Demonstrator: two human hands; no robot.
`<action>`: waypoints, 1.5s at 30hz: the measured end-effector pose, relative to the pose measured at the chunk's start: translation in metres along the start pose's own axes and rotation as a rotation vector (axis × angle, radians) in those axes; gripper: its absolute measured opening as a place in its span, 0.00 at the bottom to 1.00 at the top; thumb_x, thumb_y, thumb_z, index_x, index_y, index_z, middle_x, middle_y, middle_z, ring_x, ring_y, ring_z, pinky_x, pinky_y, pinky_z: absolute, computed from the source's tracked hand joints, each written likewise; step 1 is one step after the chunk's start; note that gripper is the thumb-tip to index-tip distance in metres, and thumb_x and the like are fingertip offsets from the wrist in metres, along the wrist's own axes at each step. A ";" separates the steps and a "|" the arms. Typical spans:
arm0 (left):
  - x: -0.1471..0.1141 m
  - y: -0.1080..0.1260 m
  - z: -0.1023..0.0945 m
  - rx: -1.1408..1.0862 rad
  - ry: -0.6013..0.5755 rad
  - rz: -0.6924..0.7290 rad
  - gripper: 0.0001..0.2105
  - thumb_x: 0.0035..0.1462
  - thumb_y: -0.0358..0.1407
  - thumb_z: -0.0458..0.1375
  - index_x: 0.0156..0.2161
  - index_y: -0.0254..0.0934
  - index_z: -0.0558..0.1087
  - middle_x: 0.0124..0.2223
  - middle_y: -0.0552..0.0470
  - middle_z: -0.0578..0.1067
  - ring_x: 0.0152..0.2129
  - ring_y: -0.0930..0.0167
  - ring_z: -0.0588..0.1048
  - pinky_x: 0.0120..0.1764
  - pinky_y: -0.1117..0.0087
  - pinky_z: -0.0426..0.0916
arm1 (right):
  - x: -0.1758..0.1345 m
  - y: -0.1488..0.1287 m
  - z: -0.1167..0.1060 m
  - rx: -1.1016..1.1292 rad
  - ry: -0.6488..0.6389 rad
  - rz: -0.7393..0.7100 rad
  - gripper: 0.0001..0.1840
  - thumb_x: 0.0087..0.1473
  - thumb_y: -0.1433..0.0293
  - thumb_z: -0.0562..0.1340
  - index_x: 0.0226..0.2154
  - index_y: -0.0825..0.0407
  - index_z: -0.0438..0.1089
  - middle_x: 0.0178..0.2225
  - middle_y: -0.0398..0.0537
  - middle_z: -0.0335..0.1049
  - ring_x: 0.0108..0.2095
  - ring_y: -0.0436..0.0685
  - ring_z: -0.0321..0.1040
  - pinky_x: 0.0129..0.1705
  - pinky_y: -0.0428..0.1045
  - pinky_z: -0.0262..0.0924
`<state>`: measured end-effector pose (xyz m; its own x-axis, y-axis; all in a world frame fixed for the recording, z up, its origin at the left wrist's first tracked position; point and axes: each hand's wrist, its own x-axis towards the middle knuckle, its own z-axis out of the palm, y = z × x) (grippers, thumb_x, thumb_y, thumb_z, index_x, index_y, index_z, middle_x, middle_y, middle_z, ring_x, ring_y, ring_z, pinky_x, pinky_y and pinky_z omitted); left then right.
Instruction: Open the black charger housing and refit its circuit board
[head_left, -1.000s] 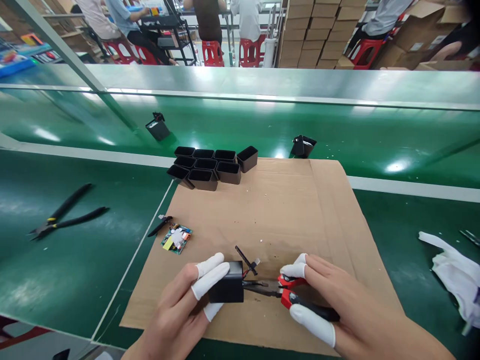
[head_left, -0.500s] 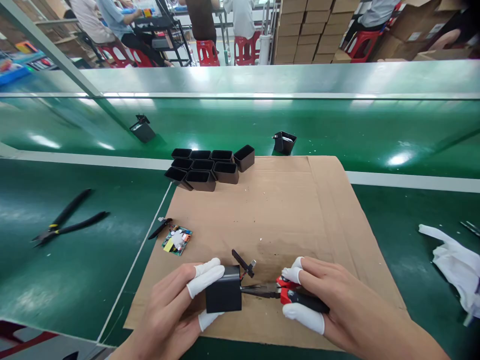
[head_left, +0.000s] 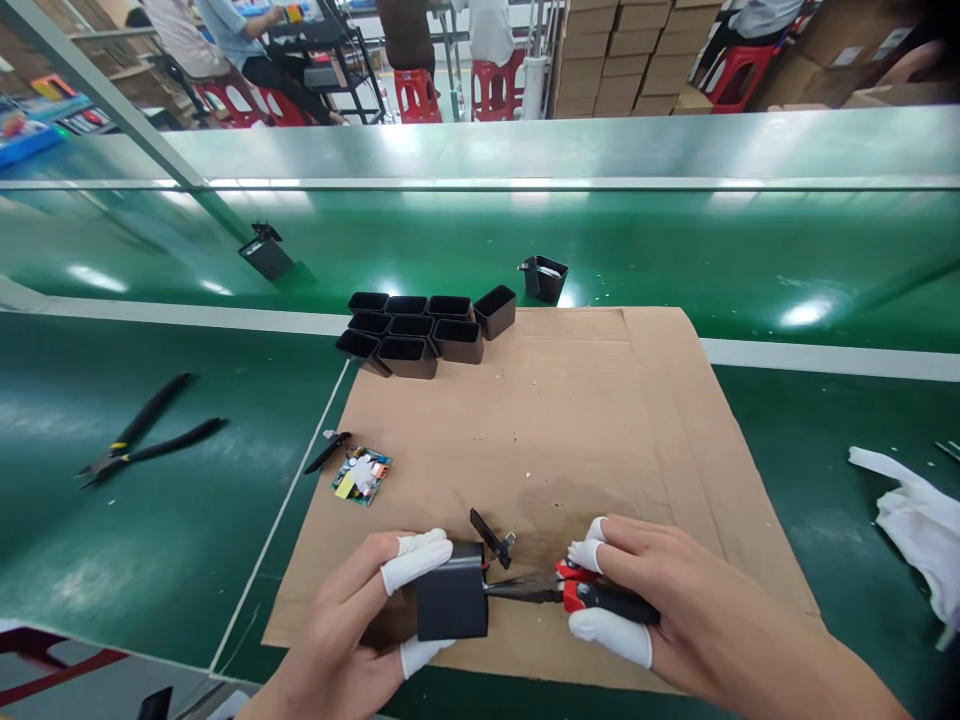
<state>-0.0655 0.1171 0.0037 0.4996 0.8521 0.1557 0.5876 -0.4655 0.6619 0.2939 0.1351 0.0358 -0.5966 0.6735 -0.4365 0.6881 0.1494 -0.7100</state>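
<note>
Gripping black housing (head_left: 452, 605) in left hand (head_left: 360, 625), lower centre on cardboard sheet (head_left: 600, 420) | right hand (head_left: 675, 610) closed around red-handled pliers (head_left: 577, 592), tips at housing's side | step, judged: working part inside housing; next needs steady hold | counts: eight empty shells (head_left: 420, 330) upper centre, two housings on belt (head_left: 750, 250), one circuit board (head_left: 361, 475), one black cutter (head_left: 142, 435) at left

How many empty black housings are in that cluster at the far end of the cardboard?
8, some maybe hidden: back row; middle; front. A ninth lies tipped at their right.
</note>
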 end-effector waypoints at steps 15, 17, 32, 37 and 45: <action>0.033 0.042 0.023 0.582 0.106 0.089 0.23 0.66 0.47 0.66 0.54 0.29 0.74 0.46 0.38 0.82 0.42 0.52 0.83 0.41 0.52 0.84 | 0.000 -0.001 0.009 -0.055 0.060 -0.033 0.26 0.78 0.44 0.50 0.49 0.44 0.73 0.44 0.48 0.73 0.40 0.61 0.71 0.41 0.59 0.67; 0.042 0.046 0.027 0.612 0.092 0.106 0.23 0.61 0.50 0.70 0.48 0.31 0.73 0.41 0.41 0.80 0.35 0.55 0.81 0.34 0.53 0.82 | 0.000 0.000 0.010 -0.062 0.090 -0.066 0.25 0.78 0.46 0.51 0.45 0.45 0.72 0.42 0.48 0.73 0.38 0.60 0.72 0.38 0.57 0.67; 0.046 0.037 0.027 0.423 0.037 0.125 0.26 0.59 0.55 0.74 0.41 0.41 0.66 0.34 0.52 0.73 0.29 0.64 0.72 0.31 0.62 0.73 | -0.001 0.007 0.003 -0.017 0.077 -0.080 0.24 0.78 0.45 0.53 0.41 0.44 0.69 0.40 0.44 0.71 0.36 0.56 0.66 0.37 0.54 0.60; 0.028 0.017 0.008 0.392 0.113 0.037 0.20 0.70 0.54 0.64 0.44 0.38 0.69 0.35 0.51 0.74 0.29 0.67 0.74 0.31 0.67 0.73 | -0.005 0.022 -0.005 0.072 0.068 -0.026 0.22 0.79 0.47 0.52 0.42 0.44 0.69 0.40 0.43 0.71 0.38 0.56 0.66 0.41 0.55 0.60; 0.013 0.010 0.009 0.458 0.228 0.096 0.27 0.68 0.53 0.68 0.55 0.29 0.74 0.49 0.38 0.77 0.46 0.57 0.78 0.50 0.56 0.76 | -0.008 0.018 -0.011 0.082 0.190 0.017 0.20 0.76 0.46 0.60 0.44 0.42 0.74 0.43 0.43 0.73 0.39 0.54 0.70 0.41 0.52 0.64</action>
<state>-0.0479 0.1216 0.0057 0.4441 0.8069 0.3894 0.7894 -0.5580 0.2559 0.3159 0.1403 0.0326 -0.4911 0.8009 -0.3427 0.6570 0.0822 -0.7494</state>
